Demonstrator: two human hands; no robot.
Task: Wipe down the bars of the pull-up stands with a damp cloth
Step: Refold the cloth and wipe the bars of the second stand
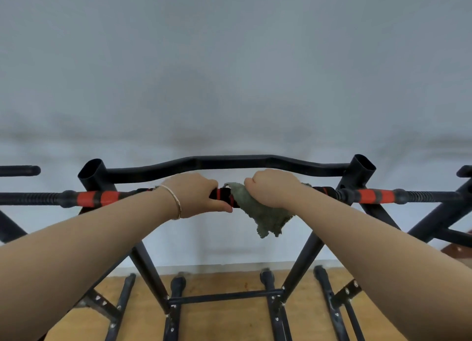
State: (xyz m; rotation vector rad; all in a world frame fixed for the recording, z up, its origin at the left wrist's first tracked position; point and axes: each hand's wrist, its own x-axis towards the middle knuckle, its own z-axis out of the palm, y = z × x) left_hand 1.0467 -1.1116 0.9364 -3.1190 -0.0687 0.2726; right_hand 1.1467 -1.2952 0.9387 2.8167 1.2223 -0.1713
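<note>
Gripping the bar (221, 197), left hand (198, 195) curls round it; right hand (272, 190) clenches the cloth (263, 218).

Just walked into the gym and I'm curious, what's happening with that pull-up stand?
A person is wiping the front bar. The right hand presses a grey-green cloth around the bar near its middle, while the bare left hand grips the bar just beside it.

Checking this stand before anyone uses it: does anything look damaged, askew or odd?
Nothing stands out. The left hand grips the front bar, the right hand presses the cloth around it.
</note>
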